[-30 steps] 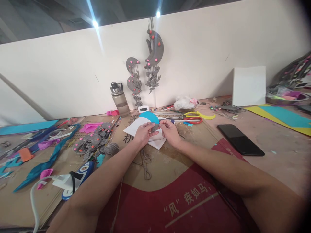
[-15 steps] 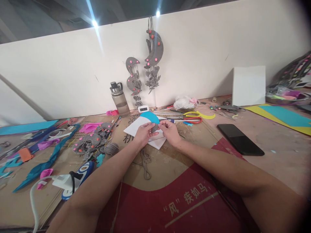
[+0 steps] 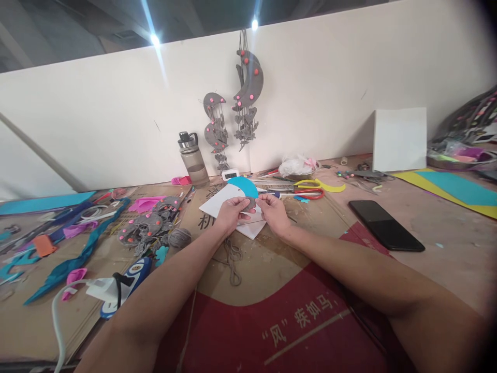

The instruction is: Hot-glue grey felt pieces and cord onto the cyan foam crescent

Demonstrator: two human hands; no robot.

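Both hands slightly right of before, small grey piece [image 3: 249,203] pinched between left fingers [image 3: 238,206] and right fingers [image 3: 261,203].

both hands [image 3: 252,213] (pinching the small grey piece [image 3: 249,203]) have barely shifted; fingers drew slightly closer together.

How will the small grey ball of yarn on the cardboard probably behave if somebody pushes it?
The grey ball of yarn looks round, so it would probably roll. It seems soft and light, likely squashing slightly when pinched. Nearby grey felt ornaments might stop it soon.
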